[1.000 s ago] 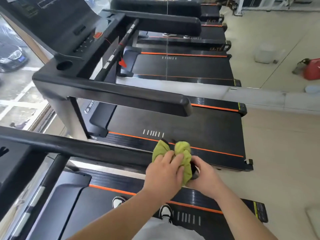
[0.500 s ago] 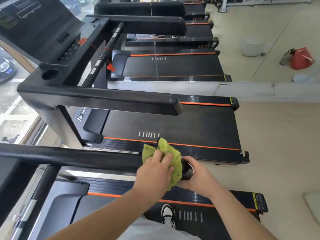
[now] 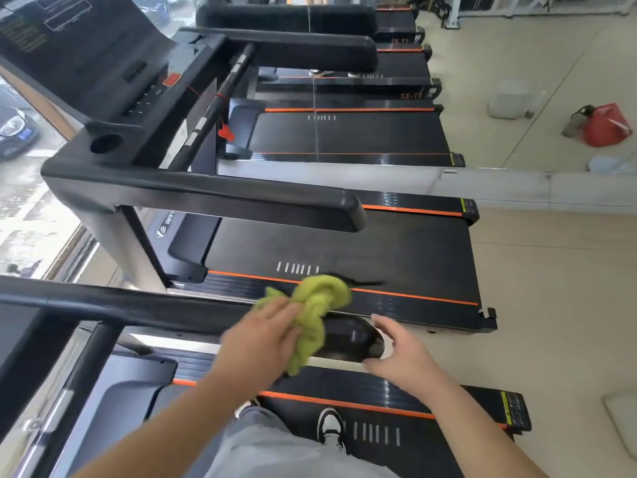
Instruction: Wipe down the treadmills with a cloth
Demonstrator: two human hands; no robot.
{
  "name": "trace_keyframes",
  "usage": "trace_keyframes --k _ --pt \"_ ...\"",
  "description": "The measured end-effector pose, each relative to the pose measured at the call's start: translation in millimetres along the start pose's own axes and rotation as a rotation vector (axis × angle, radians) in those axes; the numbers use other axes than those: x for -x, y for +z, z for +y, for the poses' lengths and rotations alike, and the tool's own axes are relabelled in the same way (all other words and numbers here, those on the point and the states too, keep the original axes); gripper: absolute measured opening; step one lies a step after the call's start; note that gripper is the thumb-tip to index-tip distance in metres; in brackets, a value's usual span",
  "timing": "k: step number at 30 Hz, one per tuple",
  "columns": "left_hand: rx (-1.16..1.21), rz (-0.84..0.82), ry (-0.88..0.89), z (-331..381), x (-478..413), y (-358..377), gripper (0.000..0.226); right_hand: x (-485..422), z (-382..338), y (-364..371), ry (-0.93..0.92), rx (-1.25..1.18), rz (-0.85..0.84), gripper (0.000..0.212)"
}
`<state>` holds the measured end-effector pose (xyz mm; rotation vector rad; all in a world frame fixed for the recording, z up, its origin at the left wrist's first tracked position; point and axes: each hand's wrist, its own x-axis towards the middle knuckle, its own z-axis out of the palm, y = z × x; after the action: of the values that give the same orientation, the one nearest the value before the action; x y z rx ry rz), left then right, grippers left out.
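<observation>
Head view: your left hand [image 3: 262, 334] holds the bunched green cloth [image 3: 317, 298] against the black handrail [image 3: 138, 305], just short of its rounded end. Your right hand [image 3: 401, 357] sits just past that end, fingers spread and relaxed, holding nothing. Beyond the cloth lies the neighbouring treadmill's belt [image 3: 379, 246].

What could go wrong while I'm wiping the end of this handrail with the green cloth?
1. The green cloth is bunched, with a loose tail hanging below your left hand; it could slip free and drop onto the belt.
2. Your right hand is open beside the handrail end, gripping nothing, while your shoe stands on the belt; you may be unsteady if you lean.
</observation>
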<state>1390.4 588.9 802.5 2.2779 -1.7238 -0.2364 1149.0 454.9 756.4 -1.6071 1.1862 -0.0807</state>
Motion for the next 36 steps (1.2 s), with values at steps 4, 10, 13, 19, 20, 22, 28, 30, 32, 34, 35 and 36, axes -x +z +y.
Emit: trace_keyframes --k 4,10,13,19,20,22,28,30,32,34,35,36 --pt "-0.073 0.084 -0.257 -64 16 -31 0.034 -1 -11 3 -0.047 0.054 -0.038 0.075" --pt "-0.117 -0.025 -0.287 37 -18 2 0.014 1 -15 3 -0.08 0.095 -0.01 0.067" --pt "-0.095 -0.193 -0.014 111 -32 29 0.017 -1 -8 3 -0.069 0.08 0.02 0.038" --pt "-0.254 -0.308 0.24 128 -34 45 0.042 13 3 -12 0.056 0.114 -0.018 0.038" --pt "-0.219 -0.271 0.241 119 -30 46 0.039 12 1 -14 0.066 0.112 -0.026 0.04" --pt "-0.119 -0.197 0.197 95 -25 42 0.034 6 -10 -16 0.038 0.093 -0.037 0.042" --pt "-0.084 0.047 -0.265 -49 -7 -17 0.034 -15 -78 -10 -0.061 0.172 -0.143 0.069" --pt "-0.078 0.081 -0.434 -101 6 -40 0.028 -17 -91 2 -0.069 0.218 -0.137 0.052" --pt "-0.053 0.104 -0.563 -129 14 -53 0.029 -17 -99 11 -0.062 0.262 -0.059 0.032" --pt "-0.002 0.162 -0.66 -130 9 -47 0.026 -19 -110 13 -0.069 0.319 -0.018 0.025" --pt "0.014 0.182 -0.693 -120 4 -40 0.023 -22 -114 14 -0.081 0.36 -0.025 0.028" --pt "0.018 0.204 -0.68 -106 -1 -31 0.021 -24 -119 16 -0.09 0.408 -0.051 0.031"
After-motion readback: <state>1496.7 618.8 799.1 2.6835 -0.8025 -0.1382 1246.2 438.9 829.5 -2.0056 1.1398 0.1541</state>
